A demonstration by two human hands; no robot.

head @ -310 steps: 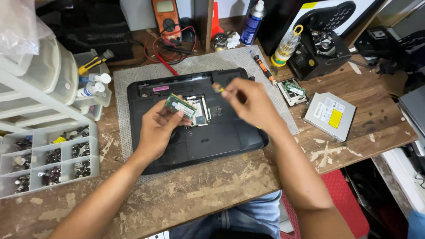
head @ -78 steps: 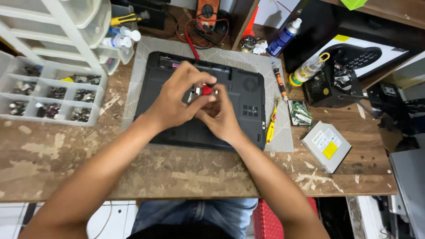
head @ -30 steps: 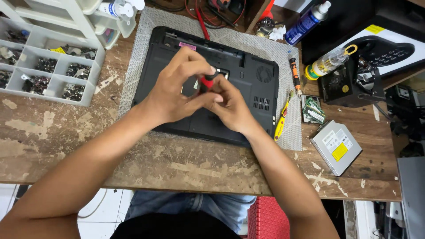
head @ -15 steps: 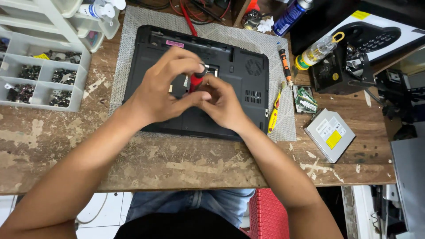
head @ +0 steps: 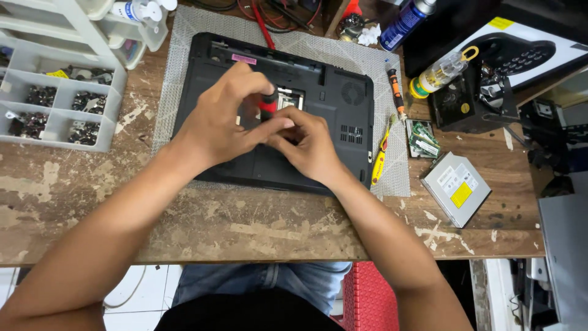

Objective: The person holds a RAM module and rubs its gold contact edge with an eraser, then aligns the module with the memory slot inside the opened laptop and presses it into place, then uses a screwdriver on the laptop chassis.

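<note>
Hands meeting over an upturned black laptop (head: pixel 318 132) on my table (head: pixel 245 227): my left hand (head: pixel 223 119) is gripping a red-handled screwdriver (head: pixel 267 103), right hand (head: pixel 309 144) fingers are pinching beside its tip

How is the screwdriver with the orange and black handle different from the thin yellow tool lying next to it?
The orange and black screwdriver lies higher on the grey mat, and is striped in two colours. The thin yellow tool lies lower, beside the black laptop's edge, and is mostly one bright colour. The screwdriver looks thicker; the yellow tool looks flatter. Both lie loose, untouched by either hand.
</note>
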